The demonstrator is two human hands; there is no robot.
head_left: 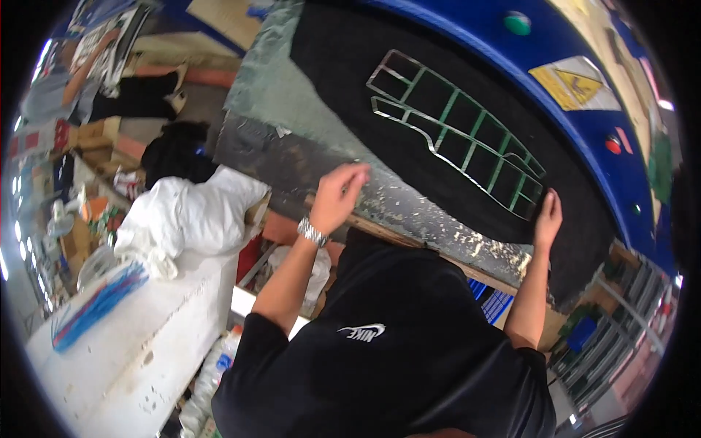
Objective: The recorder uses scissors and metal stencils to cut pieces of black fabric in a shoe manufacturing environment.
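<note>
Cluttered workshop ground occupies the left side, where a co-worker in dark trousers appears at the upper edge. Below stands a white surface carrying a bundle of blue strands.

Next rightward is a worn grey-green table, its finish flaking along the near edge. Above that edge is the left hand, a metal watch at the wrist. Its fingers are loosely curled, narrow, with nothing visibly held; contact with the table cannot be determined.

Right of centre, a black sheet covers much of the table. On it lies a green-and-silver metal frame, divided by crossbars, its long axis running from upper left to lower right. It lies up and to the right of the left hand.

At its lower-right end is the right hand, clearly the nearer: fingers together and extended, just beside the frame, which lies up and left of them. Touch cannot be confirmed. Furthest right, a blue machine housing bounds the sheet.
</note>
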